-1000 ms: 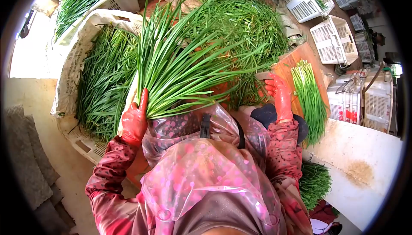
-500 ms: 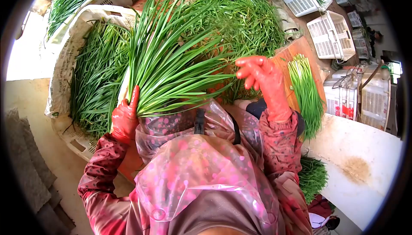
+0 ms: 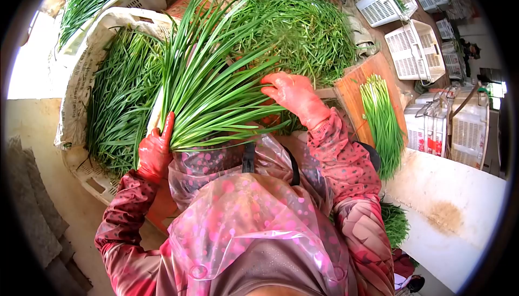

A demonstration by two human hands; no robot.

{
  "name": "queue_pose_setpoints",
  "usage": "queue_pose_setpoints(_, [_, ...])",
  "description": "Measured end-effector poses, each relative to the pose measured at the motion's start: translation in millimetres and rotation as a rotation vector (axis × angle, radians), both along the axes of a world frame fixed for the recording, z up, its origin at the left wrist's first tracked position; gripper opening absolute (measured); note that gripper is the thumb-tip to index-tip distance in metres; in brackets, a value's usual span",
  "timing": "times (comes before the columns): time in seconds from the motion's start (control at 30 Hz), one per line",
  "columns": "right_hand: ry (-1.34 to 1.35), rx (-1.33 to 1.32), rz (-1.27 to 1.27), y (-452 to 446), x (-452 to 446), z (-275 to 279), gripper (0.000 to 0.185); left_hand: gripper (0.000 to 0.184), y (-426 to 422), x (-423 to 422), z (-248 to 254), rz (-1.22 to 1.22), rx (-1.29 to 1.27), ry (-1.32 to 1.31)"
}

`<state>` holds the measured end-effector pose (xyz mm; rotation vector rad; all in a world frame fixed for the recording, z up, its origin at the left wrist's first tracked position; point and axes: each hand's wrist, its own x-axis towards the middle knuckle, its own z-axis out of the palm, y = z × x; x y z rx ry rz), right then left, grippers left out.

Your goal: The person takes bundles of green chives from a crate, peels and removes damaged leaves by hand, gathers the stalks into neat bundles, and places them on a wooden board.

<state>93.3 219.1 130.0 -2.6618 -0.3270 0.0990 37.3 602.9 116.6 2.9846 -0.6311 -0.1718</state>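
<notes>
Long green leafy stalks (image 3: 211, 91) fan out to the upper right from my left hand (image 3: 155, 147), a red-gloved hand closed round their lower end with the index finger stretched along them. My right hand (image 3: 296, 97), also in a red glove, is at the right-hand tips of the fanned leaves, its fingers bent together; what lies between the fingertips is too small to make out. A neat bundle of green stalks with pale ends (image 3: 381, 118) rests on a tilted wooden board (image 3: 354, 99) to the right.
A lined basket (image 3: 73, 93) of greens stands at the left. Behind the fan lies a heap of loose green leaves (image 3: 308, 31). White plastic crates (image 3: 408, 53) stand at the upper right, a pale slab (image 3: 459, 188) at the right, and more greens (image 3: 396, 223) below it.
My right hand has moved from beside the wooden board leftward to the leaf tips, and its spread fingers have drawn together. My left hand still holds the stalks.
</notes>
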Motion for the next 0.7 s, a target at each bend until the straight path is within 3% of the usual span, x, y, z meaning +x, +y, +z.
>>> queue_pose_setpoints(0.07, [-0.025, -0.042, 0.216, 7.0, -1.8, 5.5, 0.019, 0.088, 0.0, 0.1, 1.0, 0.003, 0.003, 0.017])
queue_pose_setpoints(0.1, [-0.24, 0.112, 0.261, 7.9, -3.3, -9.4, 0.016, 0.088, 0.0, 0.3, 1.4, 0.005, 0.003, 0.016])
queue_pose_setpoints(0.13, [-0.239, 0.112, 0.263, 3.8, -6.8, -10.7, 0.016, 0.088, -0.1, 0.6, 1.6, 0.006, -0.008, 0.016])
queue_pose_setpoints(0.2, [0.414, 0.802, -0.194, 3.9, -17.7, 16.8, 0.017, 0.088, 0.6, 1.4, 0.4, 0.009, -0.022, 0.014])
queue_pose_setpoints(0.23, [0.468, 1.03, -0.367, -4.7, -21.2, 20.5, 0.019, 0.087, 1.7, 1.6, -1.3, 0.004, -0.026, 0.011])
queue_pose_setpoints(0.27, [0.458, 0.946, -0.384, -24.8, -21.8, 22.7, 0.019, 0.086, 2.7, 0.8, -2.8, 0.0, -0.028, 0.01])
queue_pose_setpoints(0.33, [0.697, 0.579, -0.483, -38.1, -17.8, 34.5, 0.017, 0.086, 3.2, 2.2, -4.3, -0.008, -0.034, 0.013])
queue_pose_setpoints(0.37, [0.699, 0.579, -0.478, -42.4, -18.2, 35.2, 0.017, 0.086, 4.2, 3.0, -4.6, -0.018, -0.035, 0.017])
queue_pose_setpoints(0.4, [0.422, 0.233, -0.416, -44.3, -22.5, 37.4, 0.018, 0.086, 5.3, 2.8, -3.8, -0.018, -0.032, 0.023])
queue_pose_setpoints(0.47, [0.136, -0.112, -0.336, -41.2, -20.8, 44.6, 0.019, 0.085, 3.3, 4.0, -3.2, -0.023, -0.047, 0.021])
queue_pose_setpoints(0.53, [-0.117, 0.193, -0.163, -8.6, -10.9, 65.5, 0.022, 0.086, 2.9, 4.0, -3.3, -0.017, -0.048, 0.026])
queue_pose_setpoints(0.6, [-0.362, 0.324, 0.137, 19.4, -3.3, 43.3, 0.028, 0.086, 2.4, 4.1, -2.4, -0.019, -0.049, 0.028])
queue_pose_setpoints(0.7, [-0.294, 0.212, 0.161, 40.5, -18.2, 1.6, 0.021, 0.089, 4.3, 3.9, 0.8, -0.012, -0.064, 0.028])
